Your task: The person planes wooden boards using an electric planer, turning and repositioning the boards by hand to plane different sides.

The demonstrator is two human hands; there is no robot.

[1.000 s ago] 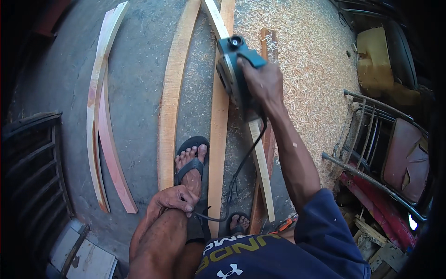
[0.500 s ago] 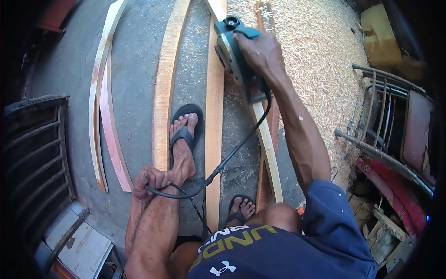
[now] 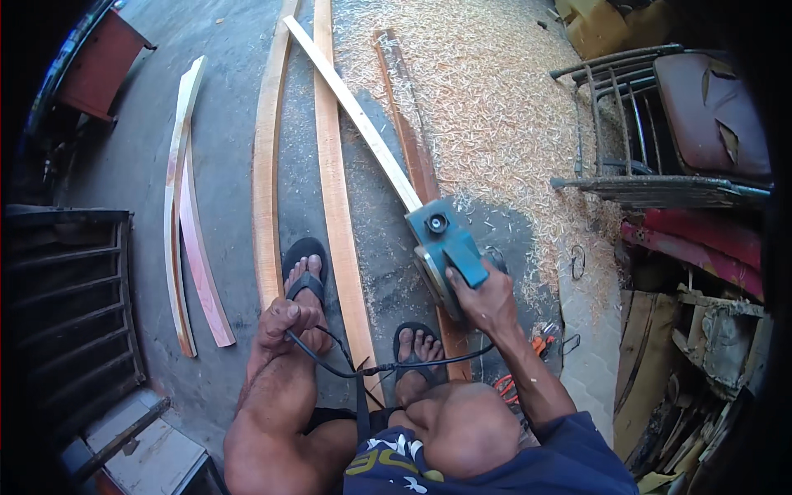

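My right hand [image 3: 487,301] grips the handle of a teal electric planer [image 3: 445,252], which sits on the near end of a pale wooden strip [image 3: 351,103] running away up and to the left. My left hand [image 3: 285,318] is closed around the planer's black cord [image 3: 363,367] beside my left foot. That foot, in a black sandal [image 3: 301,252], stands between two long curved planks [image 3: 264,157] [image 3: 334,190]. My right foot [image 3: 417,346] rests near the planer.
Wood shavings [image 3: 495,107] cover the floor on the right. Two thinner curved strips [image 3: 186,214] lie at the left. A metal chair frame [image 3: 643,124] and scrap wood [image 3: 693,363] crowd the right side; a dark metal grille [image 3: 66,289] stands at the left.
My right hand has drawn the planer back along the strip toward me, from the far end to near my right foot. My left hand still holds the cord.
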